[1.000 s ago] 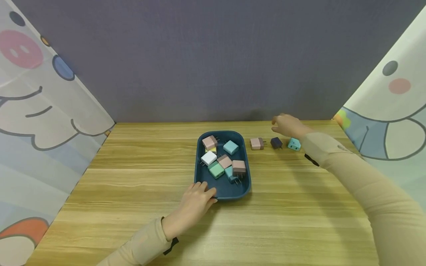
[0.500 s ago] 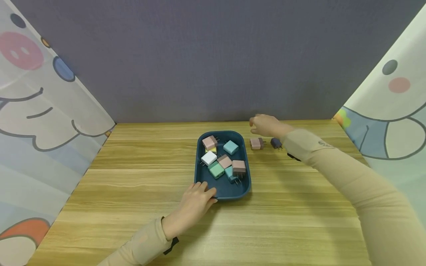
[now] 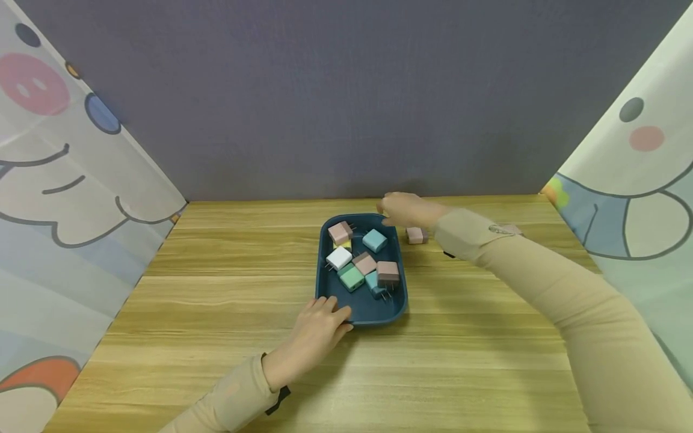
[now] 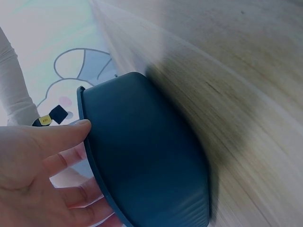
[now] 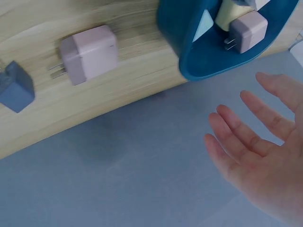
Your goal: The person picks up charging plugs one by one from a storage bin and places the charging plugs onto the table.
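Observation:
A dark blue plastic bin (image 3: 373, 313) holds several plug chargers: a white charger (image 3: 339, 258), a green charger (image 3: 352, 278), a light-blue charger (image 3: 375, 240) and pink ones among them. My left hand (image 3: 316, 340) grips the bin's near left rim; in the left wrist view its thumb (image 4: 71, 135) lies against the rim. My right hand (image 3: 408, 209) is over the bin's far right corner, fingers spread and holding nothing in the right wrist view. Right of the bin lie a pink charger (image 5: 94, 52) and a dark blue charger (image 5: 16, 87), the latter hidden by the sleeve in the head view.
The wooden table (image 3: 216, 288) meets a grey wall (image 3: 346, 108) at the back. Printed cartoon sheets stand at the left and right sides. A small pinkish thing (image 3: 511, 229) shows just beyond the right sleeve.
My right hand has moved left from above the loose chargers to the bin's far right corner. The sleeve now covers the dark charger. My left hand and the bin have stayed put.

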Available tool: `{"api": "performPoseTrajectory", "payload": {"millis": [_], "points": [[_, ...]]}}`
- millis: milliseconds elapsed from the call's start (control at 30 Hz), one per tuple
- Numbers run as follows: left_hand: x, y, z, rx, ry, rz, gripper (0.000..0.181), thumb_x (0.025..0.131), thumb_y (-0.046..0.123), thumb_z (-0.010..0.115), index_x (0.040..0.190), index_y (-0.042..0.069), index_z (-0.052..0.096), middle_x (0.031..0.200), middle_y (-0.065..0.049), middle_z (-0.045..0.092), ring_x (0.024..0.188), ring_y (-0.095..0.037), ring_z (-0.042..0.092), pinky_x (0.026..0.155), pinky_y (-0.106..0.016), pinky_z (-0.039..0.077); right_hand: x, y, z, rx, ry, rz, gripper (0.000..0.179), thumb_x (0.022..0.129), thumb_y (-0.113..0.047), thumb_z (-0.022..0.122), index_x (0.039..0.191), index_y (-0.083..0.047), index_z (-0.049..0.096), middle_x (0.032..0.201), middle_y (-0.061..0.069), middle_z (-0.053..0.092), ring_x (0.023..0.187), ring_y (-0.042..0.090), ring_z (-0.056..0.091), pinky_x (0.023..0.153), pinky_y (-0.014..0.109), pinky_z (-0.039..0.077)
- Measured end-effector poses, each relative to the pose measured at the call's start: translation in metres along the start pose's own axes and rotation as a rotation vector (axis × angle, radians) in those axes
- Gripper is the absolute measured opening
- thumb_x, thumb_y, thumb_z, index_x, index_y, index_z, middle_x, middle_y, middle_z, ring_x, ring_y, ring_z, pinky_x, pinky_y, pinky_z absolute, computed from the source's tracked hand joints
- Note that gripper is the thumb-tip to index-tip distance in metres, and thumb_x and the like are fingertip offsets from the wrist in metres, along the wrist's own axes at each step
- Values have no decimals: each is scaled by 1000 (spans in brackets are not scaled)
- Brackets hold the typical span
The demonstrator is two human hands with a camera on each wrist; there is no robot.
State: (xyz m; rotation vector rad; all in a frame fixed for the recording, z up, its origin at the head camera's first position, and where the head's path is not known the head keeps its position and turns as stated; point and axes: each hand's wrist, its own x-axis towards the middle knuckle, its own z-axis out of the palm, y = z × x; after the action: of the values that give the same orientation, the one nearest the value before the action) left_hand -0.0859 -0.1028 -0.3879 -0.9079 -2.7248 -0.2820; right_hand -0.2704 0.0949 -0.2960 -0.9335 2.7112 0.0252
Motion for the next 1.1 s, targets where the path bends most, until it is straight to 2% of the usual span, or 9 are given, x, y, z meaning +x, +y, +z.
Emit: {"api": "performPoseTrajectory", "payload": {"millis": [133,333,600,833,1100], "points": [[0,0,0,0,2,0,13,76,24,68,77,17,58,67,3,45,59,-11,40,56,-24,32,4,-11,0,2,-42,-11,31,87,-19,56,114,-2,55,113,15,54,104,27,51,84,36,42],[0,0,0,-6,10,0,13,76,23,69,75,17,57,66,4,44,58,-11,39,56,-24,31,10,-27,4,63,-93,-24,35,88,-19,55,119,-2,51,119,14,52,103,23,52,81,32,44],[0,0,0,2,14,0,14,76,24,69,75,17,57,66,3,45,59,-11,40,56,-24,32,21,-50,11,53,-124,-69,32,86,-15,59,116,-6,54,113,9,54,96,18,53,76,29,44],[1,0,0,11,16,6,14,75,24,69,76,17,58,67,3,46,58,-12,40,56,-24,32,24,-67,15,69,-136,-110,33,83,-11,61,115,-8,55,114,8,53,103,19,50,82,28,43],[1,0,1,7,12,8,13,76,24,69,76,17,59,67,3,46,59,-11,41,56,-24,32,35,-77,25,32,-154,-152,37,82,-11,62,118,-7,54,134,8,40,113,19,46,83,24,41]]}}
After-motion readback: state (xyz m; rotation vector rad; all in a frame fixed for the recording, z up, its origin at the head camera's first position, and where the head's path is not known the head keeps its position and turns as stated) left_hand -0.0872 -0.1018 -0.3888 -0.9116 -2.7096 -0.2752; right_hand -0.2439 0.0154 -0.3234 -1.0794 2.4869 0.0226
